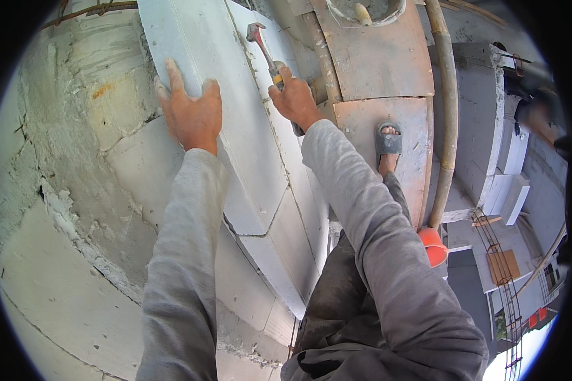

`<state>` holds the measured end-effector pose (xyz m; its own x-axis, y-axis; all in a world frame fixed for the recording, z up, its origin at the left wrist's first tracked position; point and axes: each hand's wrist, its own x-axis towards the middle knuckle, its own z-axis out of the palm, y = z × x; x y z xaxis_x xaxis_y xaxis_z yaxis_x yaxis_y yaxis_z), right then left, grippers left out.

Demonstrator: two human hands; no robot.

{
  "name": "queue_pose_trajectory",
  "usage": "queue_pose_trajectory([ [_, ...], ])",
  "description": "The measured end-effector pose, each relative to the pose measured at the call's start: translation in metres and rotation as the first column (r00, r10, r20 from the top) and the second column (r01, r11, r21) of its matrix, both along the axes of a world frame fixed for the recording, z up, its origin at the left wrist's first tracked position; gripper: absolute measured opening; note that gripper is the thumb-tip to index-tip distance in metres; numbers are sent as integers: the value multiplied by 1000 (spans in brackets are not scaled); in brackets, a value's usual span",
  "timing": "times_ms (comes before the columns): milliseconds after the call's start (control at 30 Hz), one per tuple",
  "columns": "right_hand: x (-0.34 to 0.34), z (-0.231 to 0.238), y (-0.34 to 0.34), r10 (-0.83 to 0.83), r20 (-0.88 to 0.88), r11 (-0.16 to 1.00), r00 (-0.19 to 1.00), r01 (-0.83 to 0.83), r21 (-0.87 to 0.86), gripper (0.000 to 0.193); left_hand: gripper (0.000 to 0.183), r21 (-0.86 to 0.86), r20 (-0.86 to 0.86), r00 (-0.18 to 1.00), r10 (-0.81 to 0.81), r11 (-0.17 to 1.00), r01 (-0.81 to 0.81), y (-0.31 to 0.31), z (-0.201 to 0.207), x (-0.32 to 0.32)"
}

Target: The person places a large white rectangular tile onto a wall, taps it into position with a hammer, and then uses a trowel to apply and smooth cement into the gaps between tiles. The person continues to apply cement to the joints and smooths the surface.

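Observation:
My left hand (pixel 192 115) lies with its fingers spread on the pale top face of a long light-grey block (pixel 251 166), which forms the upper course of a wall. To its right, my right hand (pixel 297 98) is wrapped around the grip of a hammer (pixel 266 56). The hammer has a red head, a metal shaft and a yellow-and-black grip, and its head points away from me, by the block's side face. A rough mortar joint (pixel 274 133) runs along that side. The lower end of the grip sticks out below my fist.
Plywood boards (pixel 378 60) form a walkway at right, where my sandalled foot (pixel 388 141) stands. A bamboo pole (pixel 448 120) edges it. A mortar bucket (pixel 393 16) is at the top, an orange bucket (pixel 433 246) below. Rebar (pixel 503 270) and a blurred person (pixel 540 120) are far right.

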<state>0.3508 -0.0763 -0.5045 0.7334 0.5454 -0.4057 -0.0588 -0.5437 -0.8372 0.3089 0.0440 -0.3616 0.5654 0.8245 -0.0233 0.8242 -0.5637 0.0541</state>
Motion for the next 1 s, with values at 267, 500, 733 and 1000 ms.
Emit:
queue_pose_trajectory([
  [267, -109, 4, -139, 432, -99, 892, 896, -441, -100, 66, 77, 18, 94, 992, -82, 997, 80, 20, -29, -17],
  [500, -207, 67, -234, 382, -331, 904, 863, -424, -63, 67, 70, 108, 233, 932, -277, 960, 258, 49, -54, -20],
  [733, -235, 54, -211, 191, -376, 972, 907, -229, -58, 65, 77, -102, 190, 959, -209, 968, 231, 77, -41, -19],
  [1000, -240, 75, -196, -285, -869, 773, 405, 633, 42, 34, 92, -30, 131, 971, -200, 978, 206, -12, -20, -78],
])
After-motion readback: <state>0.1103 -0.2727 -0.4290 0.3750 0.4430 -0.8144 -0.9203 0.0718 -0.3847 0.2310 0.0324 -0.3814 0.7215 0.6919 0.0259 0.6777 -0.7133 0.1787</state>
